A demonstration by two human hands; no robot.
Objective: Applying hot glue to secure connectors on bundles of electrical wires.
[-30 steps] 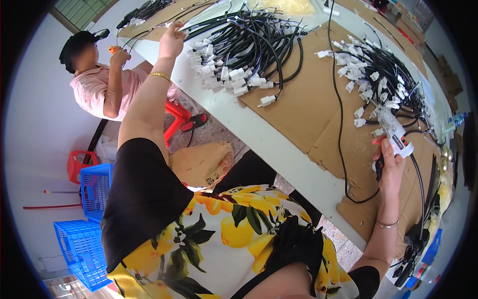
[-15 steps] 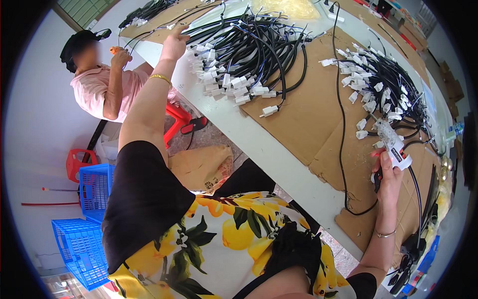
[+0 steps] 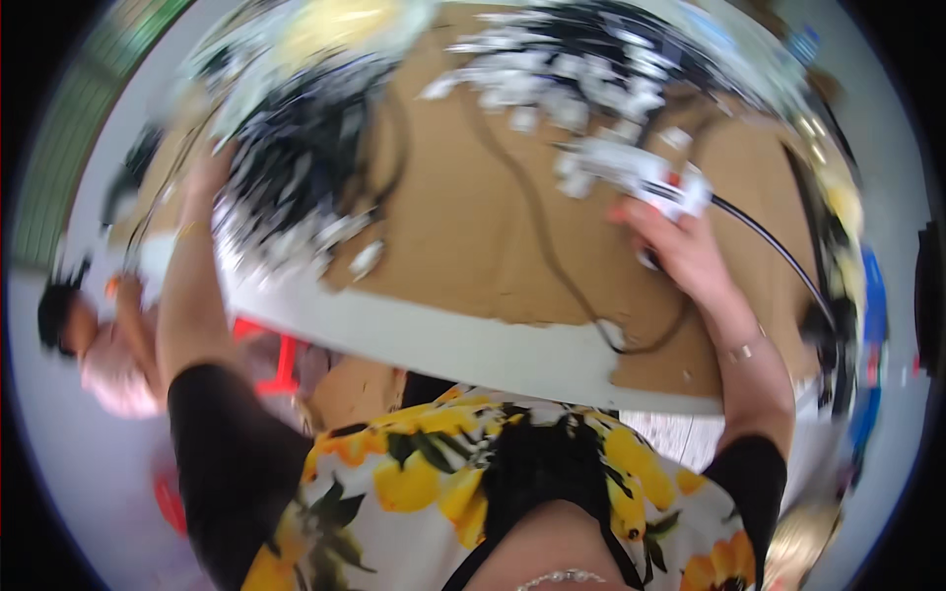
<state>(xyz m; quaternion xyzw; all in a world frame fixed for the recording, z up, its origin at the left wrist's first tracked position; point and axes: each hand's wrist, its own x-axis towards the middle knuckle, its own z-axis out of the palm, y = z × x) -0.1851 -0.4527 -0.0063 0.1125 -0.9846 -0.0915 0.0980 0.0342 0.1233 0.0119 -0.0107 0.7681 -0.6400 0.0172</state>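
My right hand [image 3: 680,246] grips a white glue gun [image 3: 680,192] by its handle, nozzle pointing left, over the cardboard. A black cord runs from the gun's rear toward the right. White plug connectors [image 3: 591,89] on black cables lie just beyond its nozzle. Far to the left, my outstretched left hand [image 3: 210,163] is at the side of another heap of black cables [image 3: 305,138]. White connectors [image 3: 271,241] cluster at that heap's near end. Motion smears the left fingers, so whether they hold a cable cannot be made out.
Brown cardboard [image 3: 453,236] covers much of the white table [image 3: 473,340]. A loose black cable [image 3: 537,227] loops across it. Yellowish plastic [image 3: 335,25] lies at the back. Another person [image 3: 113,345] in pink sits at the left, near a red stool [image 3: 281,364].
The view has swung to the right, blurring the scene, so the table's edge lies flatter across it. The glue gun stays in my right hand; my left hand remains by the left cable heap.
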